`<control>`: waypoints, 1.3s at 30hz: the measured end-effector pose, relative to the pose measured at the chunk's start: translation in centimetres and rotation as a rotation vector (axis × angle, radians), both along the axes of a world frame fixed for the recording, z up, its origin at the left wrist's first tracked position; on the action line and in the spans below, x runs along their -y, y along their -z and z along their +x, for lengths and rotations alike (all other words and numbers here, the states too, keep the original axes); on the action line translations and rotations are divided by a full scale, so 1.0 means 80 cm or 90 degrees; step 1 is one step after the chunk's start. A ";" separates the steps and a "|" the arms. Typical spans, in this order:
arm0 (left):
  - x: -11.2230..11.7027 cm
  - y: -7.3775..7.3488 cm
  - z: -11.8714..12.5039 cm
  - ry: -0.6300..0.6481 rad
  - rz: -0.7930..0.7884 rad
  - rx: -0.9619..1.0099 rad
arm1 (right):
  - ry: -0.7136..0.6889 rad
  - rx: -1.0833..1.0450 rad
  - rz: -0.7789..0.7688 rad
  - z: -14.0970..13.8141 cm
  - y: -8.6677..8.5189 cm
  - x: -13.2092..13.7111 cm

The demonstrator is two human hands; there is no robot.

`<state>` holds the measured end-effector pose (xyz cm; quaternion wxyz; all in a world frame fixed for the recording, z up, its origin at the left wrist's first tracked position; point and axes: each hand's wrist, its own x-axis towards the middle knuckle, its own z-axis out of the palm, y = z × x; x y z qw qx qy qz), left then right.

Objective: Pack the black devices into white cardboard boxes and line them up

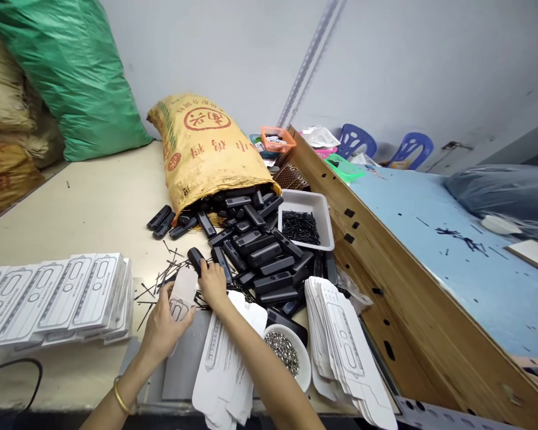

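My left hand [164, 325] is closed around a small white printed carton [183, 283], with its top flap standing up. Just to the right, my right hand [214, 285] has its fingers closed on the end of an oblong black plastic case [196, 258]. Part of that grip is hidden behind the fingers. Beyond it spreads a heap of similar black cases [269, 257], spilling from a yellow woven sack [215, 149]. Thin black sticks [161, 278] lie scattered by the carton. Flat unfolded cartons [224, 352] lie beneath my right forearm.
Filled cartons [96, 289] are stacked at left. A white bowl of small metal parts [284, 352] stands right of my forearm, beside more flat cartons [345, 346]. A white tray [325, 224] holds black sticks. A wooden board [399, 280] borders the right side.
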<state>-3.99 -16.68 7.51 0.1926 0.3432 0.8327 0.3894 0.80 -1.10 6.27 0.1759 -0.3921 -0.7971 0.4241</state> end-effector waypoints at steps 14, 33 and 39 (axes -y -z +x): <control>-0.010 0.001 -0.017 0.176 0.063 0.055 | -0.486 0.009 0.078 0.064 -0.081 -0.017; -0.027 0.000 0.044 0.088 0.184 0.000 | 0.047 -0.331 0.002 0.109 -0.083 0.012; -0.022 0.004 0.043 0.099 0.190 -0.018 | -0.106 -0.170 0.094 0.122 -0.082 0.056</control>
